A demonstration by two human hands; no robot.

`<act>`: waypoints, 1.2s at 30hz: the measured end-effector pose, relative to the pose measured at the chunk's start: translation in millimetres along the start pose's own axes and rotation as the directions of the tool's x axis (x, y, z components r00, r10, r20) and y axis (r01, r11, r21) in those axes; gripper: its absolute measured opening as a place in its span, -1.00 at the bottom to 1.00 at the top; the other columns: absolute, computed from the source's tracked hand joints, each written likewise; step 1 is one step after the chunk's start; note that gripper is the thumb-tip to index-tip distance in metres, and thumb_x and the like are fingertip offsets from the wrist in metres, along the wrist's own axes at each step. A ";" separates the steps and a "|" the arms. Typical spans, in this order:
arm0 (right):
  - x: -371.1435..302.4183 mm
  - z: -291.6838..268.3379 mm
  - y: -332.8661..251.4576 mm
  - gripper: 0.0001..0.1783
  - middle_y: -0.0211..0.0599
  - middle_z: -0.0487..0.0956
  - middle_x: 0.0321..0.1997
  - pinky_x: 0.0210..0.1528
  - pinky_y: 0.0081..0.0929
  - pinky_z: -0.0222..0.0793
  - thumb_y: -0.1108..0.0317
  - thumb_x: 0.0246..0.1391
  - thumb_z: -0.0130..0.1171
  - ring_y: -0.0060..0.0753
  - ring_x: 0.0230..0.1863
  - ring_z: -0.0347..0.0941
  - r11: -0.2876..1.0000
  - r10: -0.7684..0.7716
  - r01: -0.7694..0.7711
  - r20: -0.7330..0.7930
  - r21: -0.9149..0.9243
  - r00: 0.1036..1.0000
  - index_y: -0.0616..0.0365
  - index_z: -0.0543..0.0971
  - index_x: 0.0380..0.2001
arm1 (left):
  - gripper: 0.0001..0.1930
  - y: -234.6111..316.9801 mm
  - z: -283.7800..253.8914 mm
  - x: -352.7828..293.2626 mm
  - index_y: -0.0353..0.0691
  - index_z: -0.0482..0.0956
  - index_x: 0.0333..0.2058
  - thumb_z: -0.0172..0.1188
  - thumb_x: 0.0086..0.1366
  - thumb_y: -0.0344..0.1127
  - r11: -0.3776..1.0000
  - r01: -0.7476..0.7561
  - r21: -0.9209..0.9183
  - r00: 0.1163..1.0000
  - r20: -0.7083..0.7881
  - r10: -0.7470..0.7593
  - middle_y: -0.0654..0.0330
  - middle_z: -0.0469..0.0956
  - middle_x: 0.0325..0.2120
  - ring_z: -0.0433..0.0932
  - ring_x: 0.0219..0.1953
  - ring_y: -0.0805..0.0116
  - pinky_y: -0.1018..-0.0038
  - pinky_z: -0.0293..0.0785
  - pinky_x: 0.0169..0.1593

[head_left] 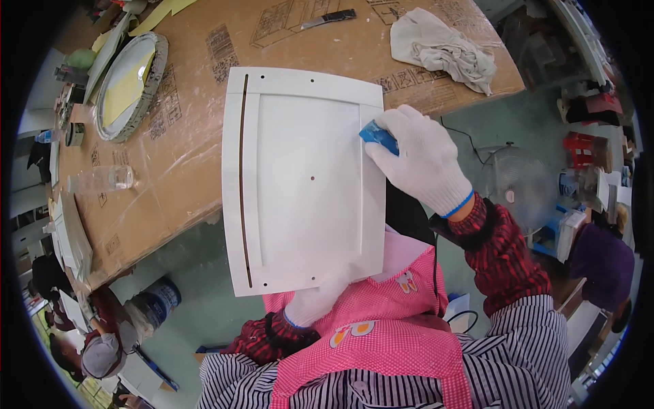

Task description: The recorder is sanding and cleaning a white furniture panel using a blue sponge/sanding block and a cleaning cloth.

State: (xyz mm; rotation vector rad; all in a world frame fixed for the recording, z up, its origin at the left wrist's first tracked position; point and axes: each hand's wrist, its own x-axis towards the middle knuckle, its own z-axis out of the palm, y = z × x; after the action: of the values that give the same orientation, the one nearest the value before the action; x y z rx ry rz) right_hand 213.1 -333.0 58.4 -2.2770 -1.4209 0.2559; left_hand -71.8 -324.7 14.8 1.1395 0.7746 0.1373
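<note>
White panel [308, 153]: in front of you, above your lap, its upper part overlapping the near edge of the surface [180, 187] in view; you have its recessed face showing, with a long narrow slot along the left side and small round holes at the top, middle and bottom.
Right hand [421, 160]: white-gloved, your fingers and thumb closed on a blue block [380, 138] at the panel's upper right edge.
Left hand [320, 300]: white-gloved, at the panel's lower edge; its fingers blend into the white, so you cannot tell how firmly they grip.
Pink apron [392, 334]: on you, below the panel, over striped clothing.
Crumpled cloth [443, 51]: on the surface, beyond the panel to your right.
Dark-handled tool [329, 18]: lying at the far side of the surface.
Round tray [161, 61]: to your left on the surface, a yellow sheet [125, 99] in it.
Clear bottle [102, 178]: lying on its side, nearer you than the tray.
Fan [519, 187]: on your right, beyond your sleeve.
Co-worker [102, 351]: lower left, near a blue bucket [158, 300].
</note>
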 end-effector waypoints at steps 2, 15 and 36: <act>-16.6 1.1 -4.8 -0.73 -0.13 0.55 -0.25 -0.16 -0.10 0.49 0.17 0.07 0.28 0.04 -0.21 0.56 0.999 0.002 -0.002 0.016 0.049 1.000 0.06 0.57 -0.22 | -0.72 2.3 2.6 -1.1 -0.38 0.61 0.00 0.19 0.39 -0.38 0.998 -0.060 0.030 0.998 -0.020 0.060 0.11 0.67 -0.11 0.66 -0.12 0.32 0.38 0.62 -0.07; -111.1 -18.3 -40.8 -0.64 -0.24 0.49 -0.31 -0.25 -0.22 0.45 0.22 0.03 0.35 -0.10 -0.28 0.53 0.989 -0.033 -0.011 0.299 0.146 0.954 0.04 0.58 -0.09 | -0.78 11.2 8.3 3.3 -0.37 0.67 -0.08 0.17 0.38 -0.43 0.968 -0.200 0.150 0.979 0.001 0.203 0.13 0.71 -0.18 0.68 -0.15 0.32 0.39 0.60 -0.04; 47.0 -19.6 19.0 -0.77 -0.23 0.51 -0.32 -0.17 -0.15 0.46 0.29 0.04 0.29 -0.08 -0.21 0.52 0.895 -0.410 0.374 -0.119 -0.244 0.904 0.00 0.67 -0.20 | -0.60 19.3 25.2 -5.6 -0.20 0.59 0.12 0.26 0.36 -0.21 0.943 0.047 0.328 0.998 -0.060 -0.029 0.06 0.64 0.05 0.63 0.08 0.16 0.28 0.55 0.13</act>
State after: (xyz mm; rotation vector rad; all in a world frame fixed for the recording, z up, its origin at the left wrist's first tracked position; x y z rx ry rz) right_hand 257.2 -303.6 70.5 -2.0457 -1.8477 -0.2246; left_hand -55.1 -338.2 38.8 1.4413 0.8899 0.0047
